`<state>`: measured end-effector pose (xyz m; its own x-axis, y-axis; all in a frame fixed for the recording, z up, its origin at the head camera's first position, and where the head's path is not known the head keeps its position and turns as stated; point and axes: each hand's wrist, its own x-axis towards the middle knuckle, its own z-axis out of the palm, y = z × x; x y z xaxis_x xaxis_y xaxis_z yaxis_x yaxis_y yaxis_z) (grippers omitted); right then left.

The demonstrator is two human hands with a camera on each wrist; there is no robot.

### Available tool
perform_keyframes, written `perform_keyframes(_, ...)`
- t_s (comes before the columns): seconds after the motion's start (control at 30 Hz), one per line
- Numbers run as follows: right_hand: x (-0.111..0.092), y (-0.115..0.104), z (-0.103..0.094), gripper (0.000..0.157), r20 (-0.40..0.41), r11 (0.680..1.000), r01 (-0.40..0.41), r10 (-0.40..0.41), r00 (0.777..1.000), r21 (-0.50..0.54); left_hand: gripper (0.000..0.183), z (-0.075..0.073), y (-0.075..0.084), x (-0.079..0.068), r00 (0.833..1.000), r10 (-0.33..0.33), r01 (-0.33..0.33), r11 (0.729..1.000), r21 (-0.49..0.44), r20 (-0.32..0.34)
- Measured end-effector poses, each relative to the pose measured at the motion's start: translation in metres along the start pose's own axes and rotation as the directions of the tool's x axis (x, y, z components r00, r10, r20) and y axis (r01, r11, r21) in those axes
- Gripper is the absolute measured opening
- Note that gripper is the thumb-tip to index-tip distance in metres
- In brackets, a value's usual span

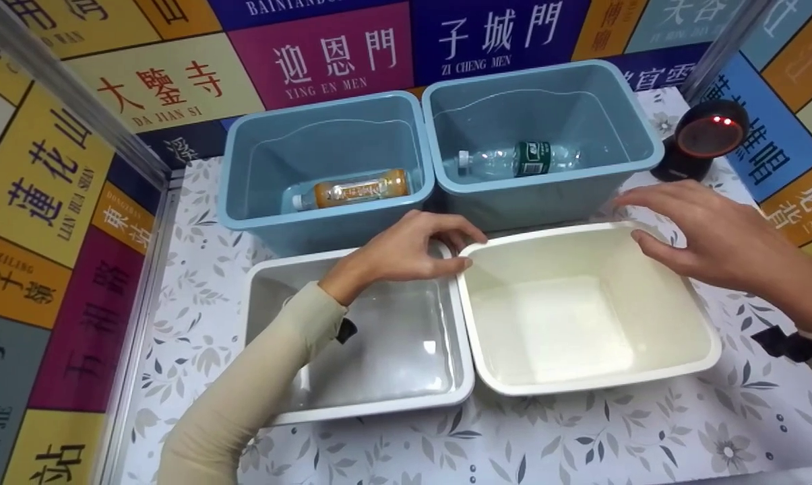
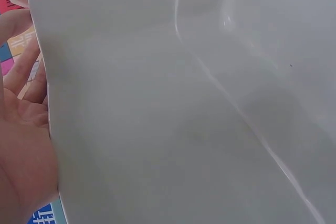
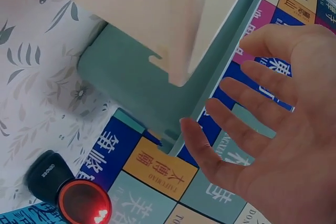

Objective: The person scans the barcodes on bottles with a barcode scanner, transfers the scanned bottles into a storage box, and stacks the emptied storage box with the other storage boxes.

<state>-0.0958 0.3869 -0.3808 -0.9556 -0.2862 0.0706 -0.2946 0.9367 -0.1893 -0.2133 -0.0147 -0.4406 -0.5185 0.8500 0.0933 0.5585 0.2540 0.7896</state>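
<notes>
A cream plastic bin point(image 1: 547, 323) stands at the front right, beside a greyish-white bin point(image 1: 385, 350). My left hand point(image 1: 412, 249) reaches over the greyish-white bin and pinches the cream bin's rim at its back left corner, thumb and fingertips close together. In the left wrist view, the greyish-white bin's wall point(image 2: 115, 103) hides part of that hand point(image 2: 26, 145). My right hand point(image 1: 709, 232) hovers by the cream bin's back right corner, fingers spread and gently curved. The right wrist view shows this hand point(image 3: 262, 114) holding nothing, apart from the cream bin's corner point(image 3: 178, 51).
Behind stand two blue bins: the left one point(image 1: 227, 195) holds an orange-labelled bottle point(image 1: 358, 188), the right one point(image 1: 651, 151) a clear bottle with green label point(image 1: 527, 159). A black scanner-like device point(image 1: 709, 131) with red lights stands at right. Printed panels point(image 1: 338, 60) enclose the floral-patterned table point(image 1: 197, 337).
</notes>
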Motion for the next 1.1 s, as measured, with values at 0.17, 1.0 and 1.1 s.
perform_keyframes(0.17,0.002,0.012,0.004,0.056,0.071,0.997,-0.071,0.069,0.995,0.028,0.036,0.001,0.001,0.002,1.0,-0.019,0.019,1.0,0.01,-0.003)
perform_keyframes(1.0,0.003,0.035,0.023,0.048,0.246,0.973,-0.15,0.104,0.964,0.177,0.027,0.015,0.026,0.012,0.989,-0.119,0.134,0.97,0.203,-0.084)
perform_keyframes(1.1,0.003,0.036,0.023,0.048,0.245,0.972,-0.147,0.1,0.964,0.181,0.026,0.015,0.029,0.013,0.988,-0.125,0.144,0.964,0.222,-0.095)
